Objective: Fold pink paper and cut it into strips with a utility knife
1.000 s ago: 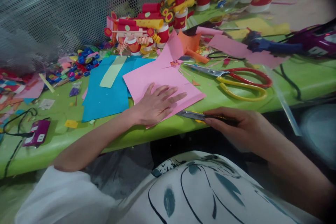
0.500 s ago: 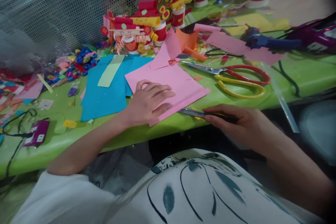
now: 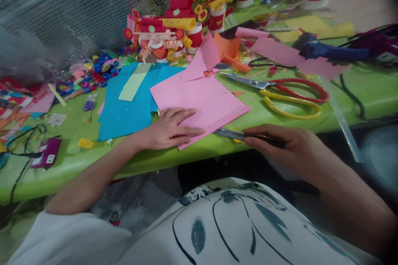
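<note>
My left hand (image 3: 171,129) lies flat with fingers stretched across the front left part of a pink paper sheet (image 3: 199,97). In my right hand (image 3: 282,143) is a utility knife (image 3: 230,133), its metal end pointing left and reaching the sheet's front edge. My fingers hide most of its dark handle. Whether the tip is under the sheet or only beside it, I cannot tell. Scissors (image 3: 267,85) with one red and one yellow handle lie to the right of the sheet. Blue paper (image 3: 127,114) with a pale green strip (image 3: 135,83) on it is to the left.
Paper figures on cups (image 3: 160,49) stand behind the sheet, near a mesh screen (image 3: 93,4). At right are a blue glue gun (image 3: 329,49) and a clear stick (image 3: 340,120) jutting past the table edge. A purple box with a cable (image 3: 46,153) lies at left.
My left hand has slid slightly toward the table's front edge and flattened, its fingers straighter. My right hand keeps its hold on the utility knife, nearly still. The view has shifted slightly.
</note>
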`<state>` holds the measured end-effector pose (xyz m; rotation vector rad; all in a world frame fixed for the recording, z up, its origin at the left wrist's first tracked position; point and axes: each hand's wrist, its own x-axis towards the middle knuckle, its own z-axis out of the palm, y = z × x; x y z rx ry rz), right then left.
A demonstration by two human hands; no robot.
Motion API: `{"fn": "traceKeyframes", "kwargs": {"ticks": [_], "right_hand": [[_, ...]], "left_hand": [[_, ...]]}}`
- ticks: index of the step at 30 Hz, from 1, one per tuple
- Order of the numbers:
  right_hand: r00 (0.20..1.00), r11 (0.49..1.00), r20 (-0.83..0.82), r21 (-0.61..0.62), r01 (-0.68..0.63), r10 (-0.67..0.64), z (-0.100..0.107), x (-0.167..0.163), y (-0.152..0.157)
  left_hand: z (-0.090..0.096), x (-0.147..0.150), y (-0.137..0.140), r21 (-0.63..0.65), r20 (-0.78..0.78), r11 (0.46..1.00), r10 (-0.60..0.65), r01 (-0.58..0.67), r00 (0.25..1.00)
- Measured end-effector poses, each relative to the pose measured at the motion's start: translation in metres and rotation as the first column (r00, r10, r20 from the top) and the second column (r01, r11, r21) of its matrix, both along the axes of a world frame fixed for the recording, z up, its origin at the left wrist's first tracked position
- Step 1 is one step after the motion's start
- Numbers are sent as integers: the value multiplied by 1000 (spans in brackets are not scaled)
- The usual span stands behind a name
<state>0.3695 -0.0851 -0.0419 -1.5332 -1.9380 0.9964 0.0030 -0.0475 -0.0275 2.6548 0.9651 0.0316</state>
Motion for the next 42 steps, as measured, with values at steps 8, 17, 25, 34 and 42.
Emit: {"fn": "traceKeyframes", "kwargs": {"ticks": [8, 17, 25, 34, 42], "right_hand": [[999, 999, -8, 35, -31, 32, 0, 0, -4], [997, 998, -49, 6, -55, 56, 6, -14, -6], [996, 998, -60, -10, -65, 64, 6, -21, -8], [994, 996, -88, -63, -70, 64, 11, -34, -11], [989, 994, -114, -39, -101, 96, 10, -44, -13]], "left_hand": [[-2, -1, 0, 24, -15, 1000, -13, 14, 1000], [-5, -1, -1, 19, -8, 1000, 0, 0, 1000], [-5, 0, 0, 17, -3, 1000, 1, -1, 1000], [-7, -1, 1, 0, 25, 1000, -3, 3, 1000], [-4, 0, 2, -38, 14, 999, 11, -11, 1000]]}}
